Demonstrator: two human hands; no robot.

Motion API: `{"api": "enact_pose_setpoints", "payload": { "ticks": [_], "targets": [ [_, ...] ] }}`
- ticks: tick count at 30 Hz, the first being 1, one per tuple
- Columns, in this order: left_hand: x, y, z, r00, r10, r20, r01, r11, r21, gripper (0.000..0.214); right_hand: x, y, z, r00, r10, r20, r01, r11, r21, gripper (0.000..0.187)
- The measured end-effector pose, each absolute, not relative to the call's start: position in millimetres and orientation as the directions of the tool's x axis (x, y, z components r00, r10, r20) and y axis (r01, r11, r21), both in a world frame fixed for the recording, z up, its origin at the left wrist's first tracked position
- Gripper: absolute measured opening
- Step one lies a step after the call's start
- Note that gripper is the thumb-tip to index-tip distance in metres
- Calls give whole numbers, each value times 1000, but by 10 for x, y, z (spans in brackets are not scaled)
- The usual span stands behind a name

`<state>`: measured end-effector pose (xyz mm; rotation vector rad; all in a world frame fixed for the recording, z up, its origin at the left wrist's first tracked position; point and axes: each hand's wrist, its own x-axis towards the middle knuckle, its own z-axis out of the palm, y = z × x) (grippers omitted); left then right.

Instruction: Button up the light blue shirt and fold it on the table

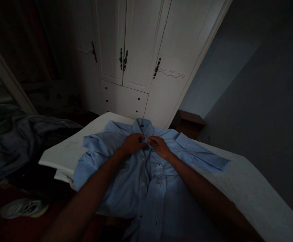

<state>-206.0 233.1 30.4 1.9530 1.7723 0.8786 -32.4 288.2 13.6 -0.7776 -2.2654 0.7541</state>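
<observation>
A light blue button-up shirt [141, 181] lies front up on a white table [252, 191], collar toward the far end, sleeves folded across. My left hand [133, 142] and my right hand [159, 146] meet just below the collar. Both pinch the shirt's front edges at the top button, fingers closed on the cloth. White buttons run down the placket toward me.
A white wardrobe [146, 57] with dark handles and drawers stands behind the table. A brown nightstand [189, 123] sits to its right. Dark bedding [22, 141] is heaped on the left, and a light shoe [24, 207] lies on the floor. The room is dim.
</observation>
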Motion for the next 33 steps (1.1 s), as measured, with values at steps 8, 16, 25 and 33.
{"api": "enact_pose_setpoints", "payload": {
  "ticks": [8, 16, 25, 33],
  "targets": [
    [-2071, 2305, 280, 44, 978, 204, 645, -184, 742, 22, -280, 2930, 114, -652, 699, 294, 205, 536, -819, 30],
    [-2072, 2311, 220, 75, 965, 250, 610, -243, 755, 27, -278, 2846, 174, -641, 684, 349, 218, 598, -771, 25],
    [-2077, 2346, 198, 19, 958, 285, 639, -231, 734, 20, -293, 2892, 92, -556, 749, 362, 168, 527, -833, 25],
    [-2101, 2346, 227, 92, 962, 259, 617, -259, 743, 16, -285, 2845, 63, -618, 409, 671, 212, 909, -359, 25]
  ]
}}
